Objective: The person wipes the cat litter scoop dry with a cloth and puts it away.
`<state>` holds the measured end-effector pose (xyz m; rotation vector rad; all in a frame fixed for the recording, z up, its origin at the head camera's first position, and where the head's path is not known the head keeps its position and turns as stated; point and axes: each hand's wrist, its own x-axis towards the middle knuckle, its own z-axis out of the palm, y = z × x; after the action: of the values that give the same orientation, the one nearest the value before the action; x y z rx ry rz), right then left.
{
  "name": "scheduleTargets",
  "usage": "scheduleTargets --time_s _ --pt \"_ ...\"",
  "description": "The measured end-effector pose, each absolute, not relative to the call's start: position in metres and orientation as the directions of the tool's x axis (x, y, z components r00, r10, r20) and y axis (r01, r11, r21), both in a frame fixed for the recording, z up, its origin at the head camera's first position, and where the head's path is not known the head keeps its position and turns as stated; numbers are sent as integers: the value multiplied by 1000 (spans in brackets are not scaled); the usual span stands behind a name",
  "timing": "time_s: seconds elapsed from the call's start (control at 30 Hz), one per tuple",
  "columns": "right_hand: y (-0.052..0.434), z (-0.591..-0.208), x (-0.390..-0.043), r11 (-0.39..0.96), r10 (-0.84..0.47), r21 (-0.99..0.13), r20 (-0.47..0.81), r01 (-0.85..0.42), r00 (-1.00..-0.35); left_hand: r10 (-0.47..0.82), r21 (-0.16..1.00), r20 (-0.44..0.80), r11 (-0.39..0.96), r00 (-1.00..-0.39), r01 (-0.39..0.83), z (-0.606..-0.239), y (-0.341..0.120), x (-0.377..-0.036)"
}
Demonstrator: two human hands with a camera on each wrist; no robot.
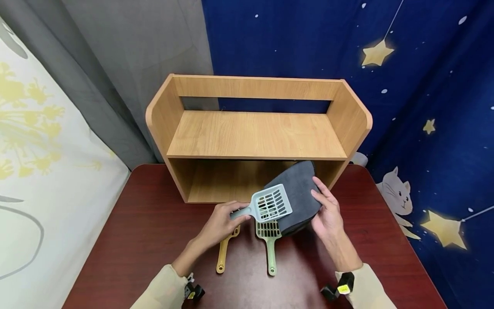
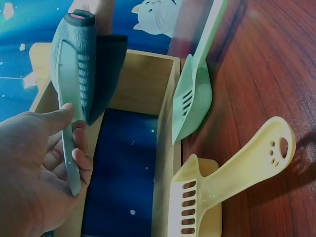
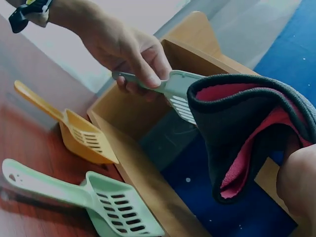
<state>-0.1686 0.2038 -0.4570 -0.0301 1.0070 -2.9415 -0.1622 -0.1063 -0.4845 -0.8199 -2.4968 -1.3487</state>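
My left hand [image 1: 221,221] pinches the handle of a pale blue litter scoop [image 1: 254,209] between thumb and fingers. The scoop's slotted pan lies against a folded dark grey cloth [image 1: 300,195], which has a pink inner side [image 3: 261,133]. At the cloth's right edge my right hand [image 1: 328,214] grips it, some of its fingers hidden by the folds in the right wrist view. Both things are held up above the table, before the shelf. Below them on the table lie a green litter scoop [image 1: 271,253] and a yellow litter scoop [image 1: 222,255], its pan partly covered by my left hand.
A two-tier wooden shelf [image 1: 254,135] stands at the back of the dark red table [image 1: 154,244]. Behind it hang a grey curtain [image 1: 135,43] and a blue one [image 1: 293,38] with stars. A white patterned cloth [image 1: 58,180] hangs on the left.
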Motion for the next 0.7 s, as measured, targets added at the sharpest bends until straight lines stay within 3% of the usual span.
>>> scheduleTargets --time_s 0.23,0.37,0.47,0.57,0.7 --pt "214 -455 -165 -642 30 -763 71 -73 -997 418 671 366 500 -831 547 -483 -113 -166" --pt "219 -452 -164 -428 99 -881 177 -202 -979 435 622 360 548 -826 560 -479 -117 -166" --pt "221 -448 -163 -186 107 -937 279 -295 -954 451 587 363 569 -815 576 -478 -118 -166" --pt "218 -445 -162 116 66 -909 408 -399 -911 468 550 371 585 -802 596 -478 -116 -167" --pt "204 -440 -162 420 -47 -746 550 -516 -834 480 517 365 608 -798 602 -476 -111 -169"
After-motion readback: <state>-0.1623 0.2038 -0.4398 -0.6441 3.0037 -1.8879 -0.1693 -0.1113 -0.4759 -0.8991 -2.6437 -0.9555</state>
